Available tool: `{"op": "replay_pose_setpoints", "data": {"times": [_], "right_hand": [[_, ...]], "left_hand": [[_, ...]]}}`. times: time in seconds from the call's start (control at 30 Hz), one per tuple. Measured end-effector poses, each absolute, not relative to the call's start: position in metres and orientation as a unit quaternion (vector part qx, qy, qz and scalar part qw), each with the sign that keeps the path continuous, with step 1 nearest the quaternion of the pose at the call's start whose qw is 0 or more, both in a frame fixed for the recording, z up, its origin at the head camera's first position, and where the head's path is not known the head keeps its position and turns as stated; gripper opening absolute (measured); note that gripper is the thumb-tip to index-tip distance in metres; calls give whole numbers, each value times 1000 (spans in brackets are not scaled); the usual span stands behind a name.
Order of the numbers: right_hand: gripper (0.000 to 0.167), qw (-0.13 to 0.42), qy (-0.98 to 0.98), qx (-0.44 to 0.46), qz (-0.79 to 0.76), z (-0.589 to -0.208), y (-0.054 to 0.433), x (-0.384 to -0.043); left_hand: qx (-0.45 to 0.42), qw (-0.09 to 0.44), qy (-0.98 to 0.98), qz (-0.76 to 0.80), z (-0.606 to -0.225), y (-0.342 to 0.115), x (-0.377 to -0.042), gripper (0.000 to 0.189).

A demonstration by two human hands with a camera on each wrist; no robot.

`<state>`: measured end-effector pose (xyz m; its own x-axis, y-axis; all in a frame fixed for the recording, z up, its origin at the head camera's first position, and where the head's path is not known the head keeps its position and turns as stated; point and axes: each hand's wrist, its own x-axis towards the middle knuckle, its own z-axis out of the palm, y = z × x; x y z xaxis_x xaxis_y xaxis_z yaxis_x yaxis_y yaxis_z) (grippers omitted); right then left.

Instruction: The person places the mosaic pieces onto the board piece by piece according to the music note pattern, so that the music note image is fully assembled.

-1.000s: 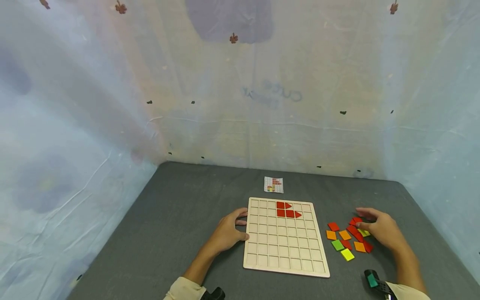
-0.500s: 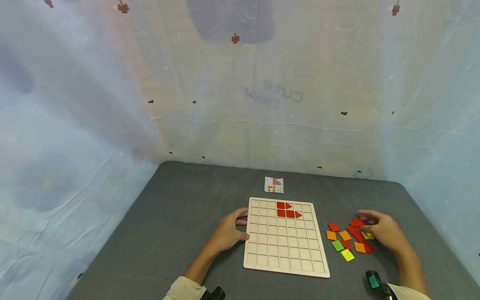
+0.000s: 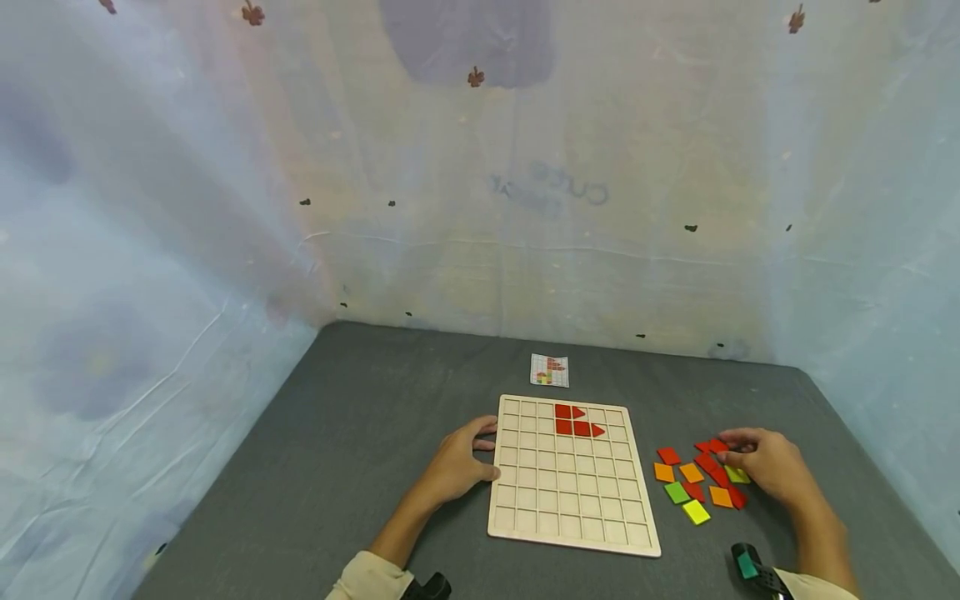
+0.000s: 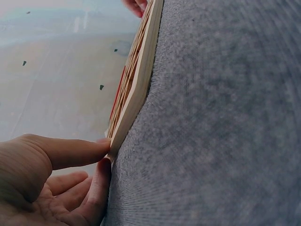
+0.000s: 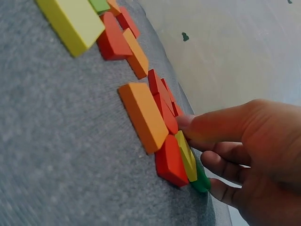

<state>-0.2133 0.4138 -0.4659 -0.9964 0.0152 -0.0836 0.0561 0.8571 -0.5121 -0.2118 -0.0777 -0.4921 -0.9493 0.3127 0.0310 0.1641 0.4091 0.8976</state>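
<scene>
My left hand [image 3: 452, 468] rests at the left edge of a wooden grid board [image 3: 558, 492], thumb and fingers spread along it. In the left wrist view its fingertips touch the board's side [image 4: 136, 96]. Several red tiles [image 3: 572, 427] lie in the board's upper rows, some pointed to the right. Over the loose pieces on the right is my right hand [image 3: 772, 467], its thumb and index finger pinching a red tile [image 3: 717, 446]. In the right wrist view a yellow tile [image 5: 187, 155] and a green piece [image 5: 202, 181] lie below the thumb; the index fingertip is hidden.
Loose orange [image 3: 692, 472], green [image 3: 677, 492], yellow [image 3: 696, 512] and red tiles lie between board and right hand. A small printed pattern card [image 3: 550, 371] lies behind the board. A pale sheet [image 3: 525, 275] hangs around the grey table [image 3: 390, 392].
My right hand has come down slightly, and its thumb and index finger have drawn closer together at the red tile. The left hand and board keep their places.
</scene>
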Motion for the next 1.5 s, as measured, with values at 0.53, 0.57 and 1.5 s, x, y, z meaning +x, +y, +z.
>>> {"op": "replay_pose_setpoints", "data": {"times": [0.53, 0.57, 1.5], "right_hand": [[43, 7, 966, 8, -258, -461, 406, -214], [43, 2, 966, 6, -258, -462, 404, -214], [34, -33, 952, -76, -296, -464, 325, -223]], "left_hand": [[151, 65, 835, 525, -490, -77, -210, 81], [150, 65, 836, 524, -490, -77, -210, 81], [149, 66, 835, 526, -491, -78, -210, 80]]}}
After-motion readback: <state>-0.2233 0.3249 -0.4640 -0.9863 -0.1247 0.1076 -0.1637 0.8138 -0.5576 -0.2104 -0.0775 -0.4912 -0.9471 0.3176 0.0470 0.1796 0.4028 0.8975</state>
